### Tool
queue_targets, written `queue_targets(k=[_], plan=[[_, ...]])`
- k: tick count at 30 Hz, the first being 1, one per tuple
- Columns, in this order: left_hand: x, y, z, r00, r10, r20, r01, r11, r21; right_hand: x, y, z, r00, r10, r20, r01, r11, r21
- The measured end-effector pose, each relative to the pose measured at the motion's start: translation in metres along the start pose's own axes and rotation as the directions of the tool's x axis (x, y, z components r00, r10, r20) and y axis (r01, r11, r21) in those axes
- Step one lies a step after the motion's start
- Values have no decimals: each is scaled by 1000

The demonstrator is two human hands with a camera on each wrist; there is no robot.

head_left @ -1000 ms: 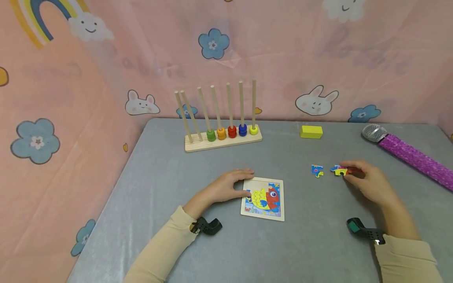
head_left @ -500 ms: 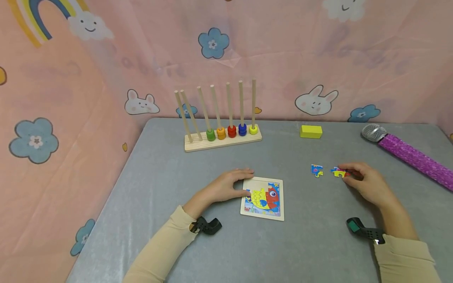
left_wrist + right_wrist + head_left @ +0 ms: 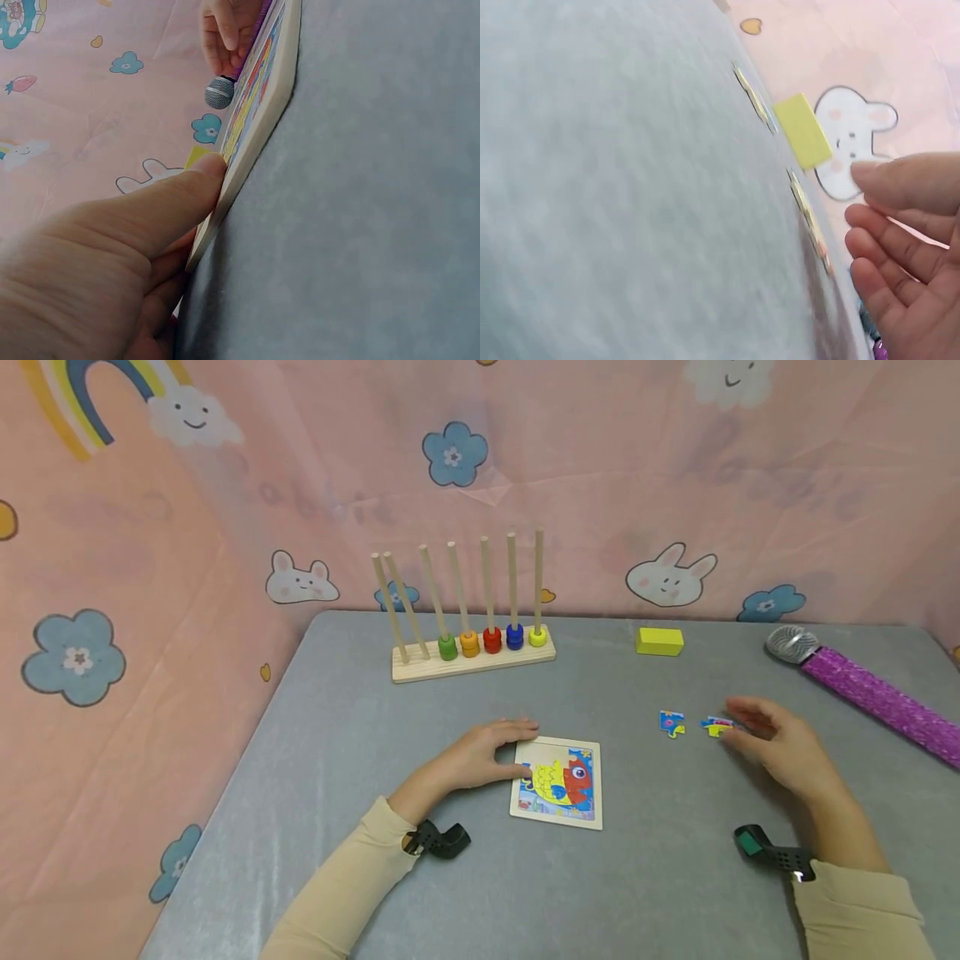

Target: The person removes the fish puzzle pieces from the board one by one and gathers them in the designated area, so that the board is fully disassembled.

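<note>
The fish puzzle board [image 3: 547,749] lay on the desk [image 3: 645,893], its corner held by the left hand [image 3: 476,756]. Beside a loose piece [image 3: 717,727], the right hand [image 3: 783,747] hung loosely parted, holding nothing; fetching seemed underway, calling for a pinch.

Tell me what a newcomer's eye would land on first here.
Probably the glittery purple microphone, slanting across the right side of the table. Next, the wooden peg stand with its coloured rings, at the back, left of the yellow block. Then the bright fish puzzle, nearer than the stand, its left edge held in the left grip.
</note>
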State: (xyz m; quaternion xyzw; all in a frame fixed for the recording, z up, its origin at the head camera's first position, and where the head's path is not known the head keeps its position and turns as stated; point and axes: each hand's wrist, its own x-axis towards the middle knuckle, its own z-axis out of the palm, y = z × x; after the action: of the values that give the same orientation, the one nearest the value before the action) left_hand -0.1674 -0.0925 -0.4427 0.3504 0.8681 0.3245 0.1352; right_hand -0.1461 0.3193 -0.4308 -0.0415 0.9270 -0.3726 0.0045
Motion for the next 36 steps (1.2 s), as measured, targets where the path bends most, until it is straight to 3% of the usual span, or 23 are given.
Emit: queue_targets(k=[3, 10, 17, 24, 36], plan=[[0, 1, 0, 1000, -5, 1, 5, 1000, -8, 1, -10, 1, 1000, -20, -1, 20, 1000, 22], [-1, 1, -1, 1000, -13, 1, 13, 1000, -9, 2, -37, 14, 987, -163, 14, 161, 982, 96], [0, 1, -1, 1000, -4, -1, 4, 1000, -2, 3, -59, 34, 973, -227, 50, 217, 965, 149], [0, -1, 1, 1000, -8, -2, 8, 1000, 13, -2, -78, 49, 968, -218, 125, 199, 969, 149], [1, -2, 2, 1000, 6, -9, -6, 1000, 11, -3, -103, 81, 936, -265, 231, 229, 959, 169]])
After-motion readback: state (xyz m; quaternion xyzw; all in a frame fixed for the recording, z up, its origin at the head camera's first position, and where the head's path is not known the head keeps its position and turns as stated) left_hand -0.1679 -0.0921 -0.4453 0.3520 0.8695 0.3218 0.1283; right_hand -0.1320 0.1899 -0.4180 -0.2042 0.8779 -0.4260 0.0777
